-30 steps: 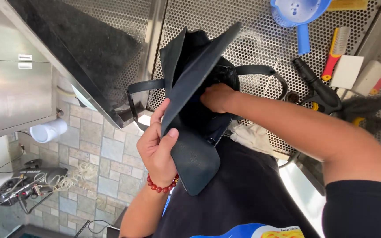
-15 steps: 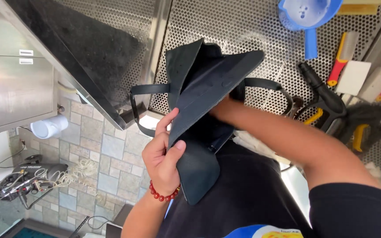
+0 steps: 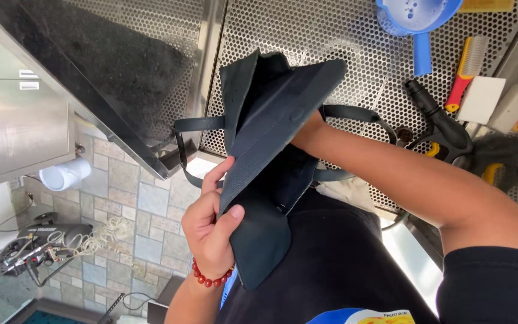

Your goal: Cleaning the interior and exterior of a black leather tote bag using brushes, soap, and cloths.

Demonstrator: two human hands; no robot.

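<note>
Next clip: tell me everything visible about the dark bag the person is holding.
The handbag is dark navy and looks like matte leather, with a wide flap, thin straps looping out at both sides and a long panel hanging down. It is held open, tilted, over the perforated metal table. The left hand, with a red bead bracelet at the wrist, pinches the flap's edge between thumb and fingers. The right hand reaches inside, mostly hidden.

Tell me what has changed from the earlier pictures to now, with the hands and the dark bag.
The right hand has gone deeper behind the flap of the dark navy leather bag; only the wrist shows now. The flap has spread wider and flatter. The left hand still pinches the flap's lower edge. The blue plastic scoop, the red-handled brush and the perforated metal table are unchanged.
</note>
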